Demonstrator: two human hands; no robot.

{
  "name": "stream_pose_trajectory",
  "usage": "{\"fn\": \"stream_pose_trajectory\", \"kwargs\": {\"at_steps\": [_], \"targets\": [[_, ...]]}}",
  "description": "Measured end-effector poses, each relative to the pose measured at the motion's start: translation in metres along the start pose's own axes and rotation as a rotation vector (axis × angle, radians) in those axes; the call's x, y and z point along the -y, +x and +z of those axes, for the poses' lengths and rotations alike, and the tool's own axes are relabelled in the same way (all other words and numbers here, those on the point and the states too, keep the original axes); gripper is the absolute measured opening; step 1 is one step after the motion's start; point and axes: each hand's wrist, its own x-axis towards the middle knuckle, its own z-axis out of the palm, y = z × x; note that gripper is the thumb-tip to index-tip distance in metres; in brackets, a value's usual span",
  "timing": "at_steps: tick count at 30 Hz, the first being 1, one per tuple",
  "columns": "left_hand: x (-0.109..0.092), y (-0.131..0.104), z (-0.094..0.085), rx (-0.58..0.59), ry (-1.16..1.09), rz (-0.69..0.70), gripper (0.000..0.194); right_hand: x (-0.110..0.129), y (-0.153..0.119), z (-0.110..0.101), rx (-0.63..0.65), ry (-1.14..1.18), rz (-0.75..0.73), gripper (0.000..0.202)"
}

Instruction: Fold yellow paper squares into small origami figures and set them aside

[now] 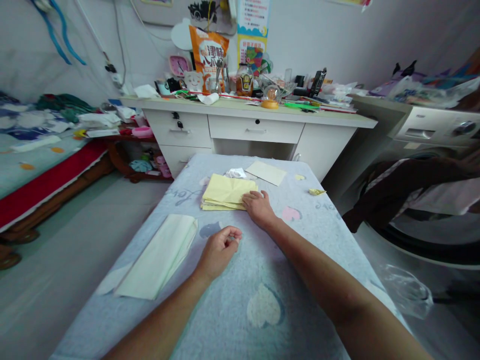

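A stack of yellow paper sheets [227,192] lies on the cloth-covered table, its layered front edge facing me. My right hand [258,207] rests at the right end of that stack, fingers spread and touching the top sheet. Nearer to me, my left hand [221,250] hovers or rests over the cloth with its fingers loosely curled in; nothing shows in them. To its left lies a long folded pale green paper bundle [161,257]. A cream card or sheet [266,172] and a crumpled white tissue [235,173] lie behind the yellow stack.
A small crumpled yellow piece [317,191] lies on the right of the patterned tablecloth [311,280]. Beyond stands a white desk [257,127] crowded with jars, a snack bag and papers. A washing machine [431,130] is on the right, a bed [45,170] on the left.
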Motion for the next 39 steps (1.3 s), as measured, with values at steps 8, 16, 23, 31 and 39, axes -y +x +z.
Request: {"fn": "stream_pose_trajectory", "kwargs": {"at_steps": [8, 16, 23, 31, 39], "targets": [[-0.003, -0.002, -0.001, 0.004, -0.002, -0.011, 0.019, 0.006, 0.008, -0.009, -0.053, -0.002, 0.034, 0.021], [0.001, -0.002, -0.001, 0.006, -0.021, -0.005, 0.019, 0.007, 0.008, -0.02, -0.047, 0.05, -0.003, 0.027], [-0.001, -0.003, -0.003, -0.007, -0.023, -0.004, 0.019, 0.007, -0.007, -0.036, -0.146, 0.109, 0.041, 0.018], [0.002, 0.003, -0.012, -0.251, -0.192, 0.001, 0.048, 0.003, -0.079, -0.074, -0.157, 0.854, 0.215, 0.013], [-0.008, 0.002, -0.012, -0.088, -0.691, -0.05, 0.052, 0.016, -0.114, -0.051, -0.076, 1.509, 0.436, 0.028]]}}
